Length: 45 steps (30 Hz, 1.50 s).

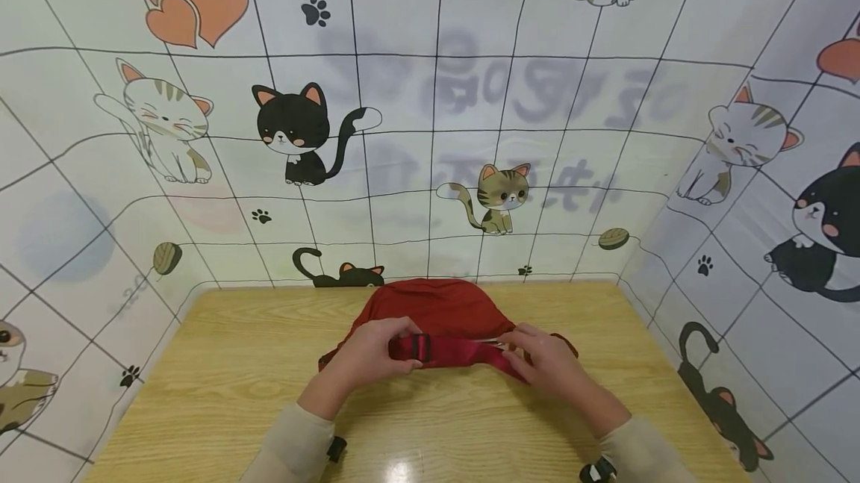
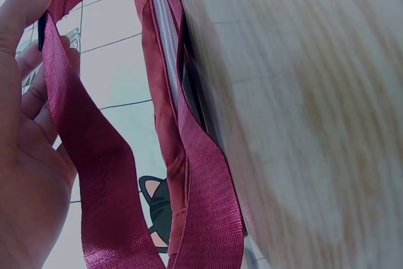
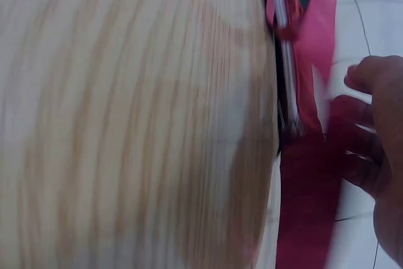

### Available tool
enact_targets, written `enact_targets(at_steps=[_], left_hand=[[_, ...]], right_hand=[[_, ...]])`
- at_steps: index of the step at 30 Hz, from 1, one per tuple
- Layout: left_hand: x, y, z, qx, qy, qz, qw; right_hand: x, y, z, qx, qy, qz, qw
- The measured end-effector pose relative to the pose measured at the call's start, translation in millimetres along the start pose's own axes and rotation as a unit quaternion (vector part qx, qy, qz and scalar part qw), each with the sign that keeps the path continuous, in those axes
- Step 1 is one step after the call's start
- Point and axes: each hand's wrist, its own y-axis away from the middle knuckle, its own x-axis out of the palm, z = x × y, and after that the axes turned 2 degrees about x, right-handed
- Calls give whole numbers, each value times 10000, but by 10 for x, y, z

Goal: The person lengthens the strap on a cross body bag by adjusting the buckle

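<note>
Basically both hands, L (image 1: 366,358) & R (image 1: 547,362), fingers pinching red strap (image 1: 446,349) w/ bag (image 1: 433,307) (wall writing (image 1: 510,87) blurred).

One red fabric bag (image 1: 430,307) lies on one wooden table (image 1: 222,363), with one red webbing strap (image 1: 457,352) across its front and one black buckle (image 1: 421,347) on that strap. Two hands are in view, a left hand (image 1: 369,356) and a right hand (image 1: 547,360), each with one beige sleeve. One silvery zipper line (image 2: 165,42) shows along the bag in the wrist views, though blur makes it hard to say whether there is a second.
</note>
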Motion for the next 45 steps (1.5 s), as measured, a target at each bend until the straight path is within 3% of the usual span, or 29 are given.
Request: enact_targets(at_steps=[5, 13, 16, 17, 18, 23, 24, 25, 31, 35, 45], left_hand=[[16, 7, -22, 3, 186, 40, 9998], [32, -25, -28, 90, 420, 75, 9990], [42, -37, -19, 95, 624, 118, 9979], [41, -37, -15, 73, 707, 148, 9974], [36, -33, -13, 26, 779, 178, 9968], [-5, 37, 51, -239, 883, 199, 9956], [-14, 56, 73, -275, 868, 170, 9957], [-21, 72, 94, -287, 857, 147, 9958], [-45, 93, 140, -58, 951, 72, 9954], [-55, 57, 90, 150, 1072, 60, 9941], [-52, -57, -52, 286, 1379, 166, 9899]], right_hand=[[109, -162, 277, 114, -316, 364, 9988], [345, -549, 730, -45, -463, 325, 9984], [430, -605, 739, -368, -563, 103, 9977], [591, -597, 604, -506, -635, -5, 9967], [601, -596, 598, -553, -688, -80, 9961], [561, -550, 589, -389, -959, -103, 9946], [412, -554, 714, -283, -1007, -34, 9945], [402, -549, 713, -276, -1010, 6, 9945], [376, -558, 714, -412, -1141, 150, 9925], [362, -576, 720, -466, -1248, 144, 9910], [386, -659, 789, -764, -1329, 7, 9882]])
